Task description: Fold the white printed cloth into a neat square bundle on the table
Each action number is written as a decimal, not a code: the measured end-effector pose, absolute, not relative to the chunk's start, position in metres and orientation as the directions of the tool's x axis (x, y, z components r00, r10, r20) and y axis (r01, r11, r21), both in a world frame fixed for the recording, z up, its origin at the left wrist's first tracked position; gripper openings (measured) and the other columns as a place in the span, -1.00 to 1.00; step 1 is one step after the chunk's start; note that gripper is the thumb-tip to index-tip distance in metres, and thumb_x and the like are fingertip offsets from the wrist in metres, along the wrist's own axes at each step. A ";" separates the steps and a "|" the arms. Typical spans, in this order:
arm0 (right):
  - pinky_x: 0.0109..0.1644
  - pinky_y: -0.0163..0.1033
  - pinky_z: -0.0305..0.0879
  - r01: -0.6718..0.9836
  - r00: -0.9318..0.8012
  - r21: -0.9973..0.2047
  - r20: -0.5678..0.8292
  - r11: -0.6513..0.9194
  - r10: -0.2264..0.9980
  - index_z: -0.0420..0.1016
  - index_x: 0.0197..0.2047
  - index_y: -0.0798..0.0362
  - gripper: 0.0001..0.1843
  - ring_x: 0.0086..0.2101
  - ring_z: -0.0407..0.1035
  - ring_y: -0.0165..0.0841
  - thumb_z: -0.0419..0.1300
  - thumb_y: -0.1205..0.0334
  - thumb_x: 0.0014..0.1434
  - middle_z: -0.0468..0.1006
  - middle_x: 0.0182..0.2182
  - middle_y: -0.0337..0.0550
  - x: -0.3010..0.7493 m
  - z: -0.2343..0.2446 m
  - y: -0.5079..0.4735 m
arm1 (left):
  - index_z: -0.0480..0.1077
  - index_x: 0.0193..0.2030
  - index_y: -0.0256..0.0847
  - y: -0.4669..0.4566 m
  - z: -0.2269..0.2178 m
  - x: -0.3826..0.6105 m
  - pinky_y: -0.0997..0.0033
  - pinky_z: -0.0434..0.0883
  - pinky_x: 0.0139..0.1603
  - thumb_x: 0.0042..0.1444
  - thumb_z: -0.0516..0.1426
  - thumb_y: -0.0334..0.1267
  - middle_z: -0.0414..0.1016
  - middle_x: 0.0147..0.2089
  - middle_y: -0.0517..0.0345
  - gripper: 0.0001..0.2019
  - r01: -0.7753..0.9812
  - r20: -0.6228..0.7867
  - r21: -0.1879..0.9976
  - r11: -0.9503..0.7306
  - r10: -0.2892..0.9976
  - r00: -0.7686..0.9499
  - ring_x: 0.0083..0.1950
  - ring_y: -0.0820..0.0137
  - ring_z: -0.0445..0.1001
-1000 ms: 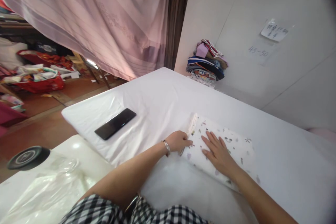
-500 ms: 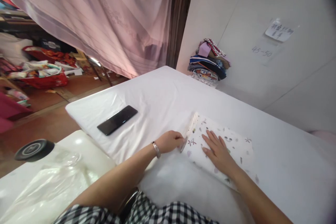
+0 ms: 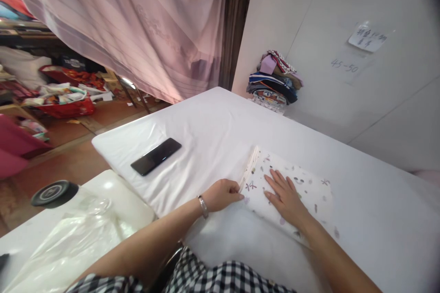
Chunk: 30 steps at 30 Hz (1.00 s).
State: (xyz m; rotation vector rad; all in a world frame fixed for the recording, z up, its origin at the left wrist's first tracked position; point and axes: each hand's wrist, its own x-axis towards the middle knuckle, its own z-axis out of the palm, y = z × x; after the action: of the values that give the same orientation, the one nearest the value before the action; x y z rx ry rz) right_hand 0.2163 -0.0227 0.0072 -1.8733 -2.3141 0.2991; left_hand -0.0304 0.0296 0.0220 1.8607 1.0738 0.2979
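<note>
A folded white cloth (image 3: pixel 314 192) with small leaf and plant prints lies on the white-covered table. My right hand (image 3: pixel 285 197) rests flat on its upper face, fingers spread. At the cloth's near left corner, my left hand (image 3: pixel 225 194) has its fingers curled in and its thumb out, pinching the layered edge. A bracelet sits on the left wrist. The grip itself is partly hidden behind the fingers.
A black phone (image 3: pixel 156 156) lies left on the white table (image 3: pixel 213 119). Near left are a black-lidded container (image 3: pixel 55 193) and clear plastic bags (image 3: pixel 65 242). Folded clothes (image 3: pixel 273 82) are stacked by the wall. A pink curtain (image 3: pixel 154 18) hangs behind.
My left hand has shifted slightly down, and its thumb now lies over the cloth's corner. My right hand stays in place on the cloth. The view has turned slightly left.
</note>
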 end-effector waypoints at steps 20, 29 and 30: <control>0.23 0.09 -0.35 0.897 -0.191 -0.409 -0.023 0.165 0.981 0.02 0.23 -0.10 -0.40 0.23 -0.30 -0.25 -0.19 -0.13 0.17 -0.13 0.26 -0.22 0.220 0.014 -0.023 | 0.32 -0.44 -0.17 0.052 0.016 0.017 0.46 0.21 -0.41 0.01 0.00 -0.05 0.41 -0.39 0.14 -0.76 0.714 -0.131 0.655 -0.249 0.893 0.431 -0.37 0.37 0.37; 0.20 0.04 -0.08 0.713 0.412 -0.658 0.114 -0.242 0.904 0.11 0.19 -0.10 -0.38 0.19 -0.10 -0.18 0.00 -0.09 0.08 0.02 0.22 -0.17 0.318 0.032 -0.076 | 0.19 0.05 -0.14 0.064 0.022 0.022 0.39 0.30 -0.18 -0.04 0.03 0.10 0.41 -0.08 0.03 -0.45 0.639 -0.201 0.759 -0.122 0.891 0.408 -0.16 0.29 0.42; 0.18 0.05 -0.02 0.624 0.505 -0.717 0.067 -0.310 0.860 0.10 0.20 -0.08 -0.35 0.17 -0.04 -0.15 0.03 -0.09 0.06 0.06 0.21 -0.12 0.329 0.028 -0.086 | 0.16 0.09 -0.16 0.068 0.022 0.025 0.38 0.30 -0.16 -0.05 0.03 0.12 0.38 -0.03 0.00 -0.41 0.634 -0.228 0.768 -0.094 0.884 0.408 -0.14 0.27 0.42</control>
State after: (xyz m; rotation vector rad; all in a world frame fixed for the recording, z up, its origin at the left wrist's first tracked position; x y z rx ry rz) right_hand 0.3287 -0.0855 0.0277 -2.0476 -1.2114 0.4319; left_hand 0.0253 0.0675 0.0223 1.8143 1.3111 0.3706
